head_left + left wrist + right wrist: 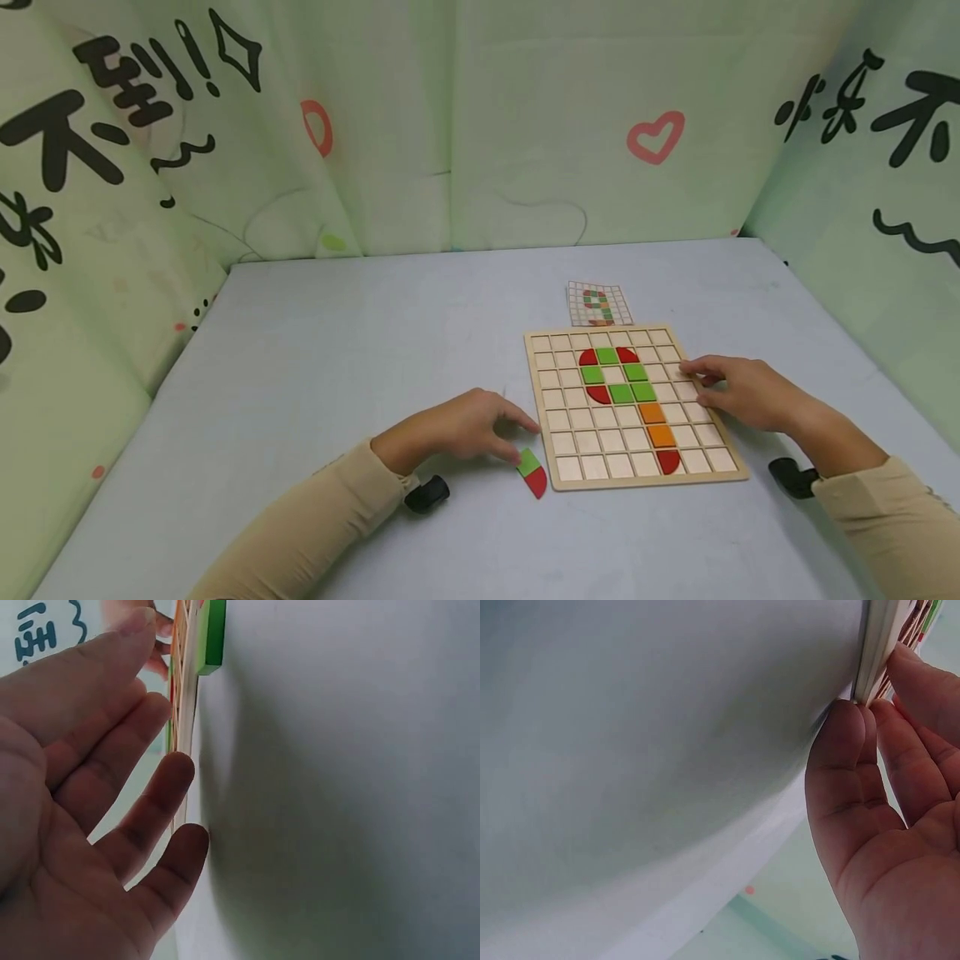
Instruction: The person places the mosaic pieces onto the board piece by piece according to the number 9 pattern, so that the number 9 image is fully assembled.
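Note:
A wooden grid board (600,421) lies on the table, with green squares (620,393), orange squares (661,436) and red quarter-rounds (597,394) set in its cells. At its right edge is my right hand (757,396); in the right wrist view the thumb (926,686) lies at the top of the rim and the fingertips press its side. My left hand (465,425) hovers by the left edge, fingers loosely bent, holding nothing. Just below its thumb lie a loose green square (528,462) and a red quarter-round (536,482), side by side on the table.
Behind the board lies a small pattern card (598,304) with a like figure printed on it. The white table (360,333) is bordered by pale green curtains (540,125) at the back and both sides.

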Action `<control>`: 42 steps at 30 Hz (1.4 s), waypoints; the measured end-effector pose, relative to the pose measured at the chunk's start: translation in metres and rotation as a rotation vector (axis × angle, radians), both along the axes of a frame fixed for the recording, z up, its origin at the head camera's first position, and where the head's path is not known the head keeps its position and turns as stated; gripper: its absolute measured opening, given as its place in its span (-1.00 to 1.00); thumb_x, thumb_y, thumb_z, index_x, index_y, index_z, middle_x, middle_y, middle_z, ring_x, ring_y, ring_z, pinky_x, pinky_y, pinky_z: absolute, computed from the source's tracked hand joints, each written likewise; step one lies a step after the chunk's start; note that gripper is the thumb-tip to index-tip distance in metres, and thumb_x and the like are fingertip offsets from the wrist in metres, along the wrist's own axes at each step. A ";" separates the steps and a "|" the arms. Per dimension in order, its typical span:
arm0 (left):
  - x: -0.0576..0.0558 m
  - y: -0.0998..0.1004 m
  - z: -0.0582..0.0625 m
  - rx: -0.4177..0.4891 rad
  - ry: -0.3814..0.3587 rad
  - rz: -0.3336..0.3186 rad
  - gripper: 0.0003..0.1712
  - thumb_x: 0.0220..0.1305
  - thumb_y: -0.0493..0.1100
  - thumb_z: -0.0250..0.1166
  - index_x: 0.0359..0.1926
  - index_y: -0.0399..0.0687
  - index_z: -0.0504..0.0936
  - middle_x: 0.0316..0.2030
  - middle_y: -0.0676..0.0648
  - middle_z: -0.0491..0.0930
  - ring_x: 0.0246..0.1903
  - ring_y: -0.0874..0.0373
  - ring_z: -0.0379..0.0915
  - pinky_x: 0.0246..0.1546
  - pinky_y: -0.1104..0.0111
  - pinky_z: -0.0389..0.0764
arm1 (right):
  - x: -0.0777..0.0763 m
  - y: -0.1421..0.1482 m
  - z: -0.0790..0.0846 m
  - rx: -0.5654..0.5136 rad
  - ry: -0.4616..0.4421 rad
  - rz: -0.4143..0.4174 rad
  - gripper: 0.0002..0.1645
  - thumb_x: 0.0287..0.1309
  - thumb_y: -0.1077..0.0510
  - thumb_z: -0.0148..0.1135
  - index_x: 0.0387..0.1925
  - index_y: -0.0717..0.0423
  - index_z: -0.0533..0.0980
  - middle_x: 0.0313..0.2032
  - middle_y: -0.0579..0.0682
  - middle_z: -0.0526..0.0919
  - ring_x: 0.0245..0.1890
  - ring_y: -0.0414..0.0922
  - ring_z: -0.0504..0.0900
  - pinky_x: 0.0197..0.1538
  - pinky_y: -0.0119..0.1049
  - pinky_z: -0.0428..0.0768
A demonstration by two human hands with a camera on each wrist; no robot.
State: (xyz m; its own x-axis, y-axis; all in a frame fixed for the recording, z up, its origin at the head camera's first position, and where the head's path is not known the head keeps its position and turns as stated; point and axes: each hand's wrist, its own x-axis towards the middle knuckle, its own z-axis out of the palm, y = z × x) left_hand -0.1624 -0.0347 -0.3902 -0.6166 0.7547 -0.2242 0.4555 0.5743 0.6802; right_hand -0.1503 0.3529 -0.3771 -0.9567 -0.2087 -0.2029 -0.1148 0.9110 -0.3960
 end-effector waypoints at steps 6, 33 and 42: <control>-0.003 0.001 -0.005 -0.001 -0.004 -0.021 -0.59 0.12 -0.25 0.52 0.02 0.07 0.74 -0.09 0.26 0.64 -0.02 0.33 0.41 0.10 0.45 0.40 | 0.000 0.000 0.000 -0.001 -0.006 0.001 -0.40 0.24 0.21 0.31 0.27 0.34 0.42 0.05 0.42 0.55 0.05 0.33 0.48 0.08 0.29 0.45; -0.007 0.007 -0.008 0.024 -0.119 0.027 -0.71 0.11 -0.30 0.52 -0.21 0.08 0.65 -0.27 0.23 0.58 -0.13 0.31 0.42 0.04 0.46 0.42 | 0.000 0.000 0.000 -0.006 -0.015 -0.008 -0.41 0.25 0.22 0.30 0.28 0.33 0.42 0.08 0.43 0.53 0.08 0.35 0.45 0.10 0.31 0.41; -0.008 0.006 -0.008 0.024 -0.102 0.037 -0.74 0.14 -0.35 0.48 -0.30 0.03 0.57 -0.33 0.12 0.52 -0.21 0.27 0.41 -0.09 0.46 0.44 | 0.000 0.001 0.000 -0.004 0.000 0.002 -0.41 0.25 0.22 0.30 0.27 0.33 0.43 0.06 0.41 0.55 0.08 0.36 0.45 0.09 0.32 0.41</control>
